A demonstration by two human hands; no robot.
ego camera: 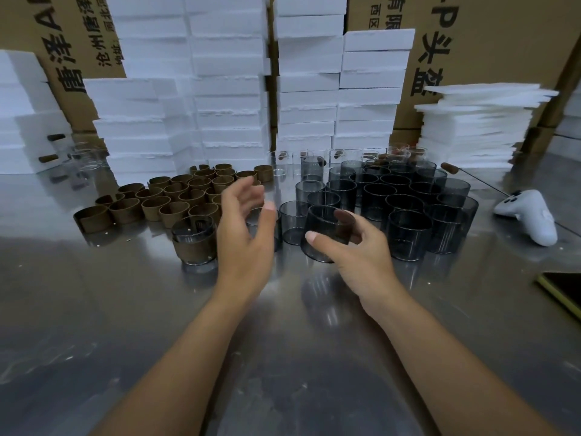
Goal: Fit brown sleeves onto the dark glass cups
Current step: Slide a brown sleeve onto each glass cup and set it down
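On my feed: R hand (361, 256) grips one dark glass cup (320, 221) near the middle of the worktop (125, 309), just in front of the other dark cups (408, 202). Thumb lies across the cup's near wall. The other fingers (361, 234) curl round its right and far side, one showing through the glass. Cup is tipped, mouth toward the back-left; can't tell if its lower edge touches the steel.

L hand (245, 234) hovers just left of it, palm facing right. Its fingers are loosely spread, a bit curled, holding nothing, w/ the tips blurred.

Left of the L hand stands one sleeved cup (195, 243), upright, brown band round its lower half. Behind it, toward the back-left, is a cluster of loose brown sleeves (163, 196): open rings standing on edge, packed close. The dark cups fill the centre-right in tight rows, upright, mouths up. A row of clear glasses (279, 166) stands behind them.

Along the back edge are stacks of white foam boxes (226, 89), w/ cardboard cartons (503, 42) bearing printed characters behind. A stack of thin foam sheets (471, 127) sits at back-right. A white game controller (528, 215) lies on the right side, apart from the cups. A dark flat item (562, 287) w/ a yellowish rim sits at the right edge, cut off by the frame.
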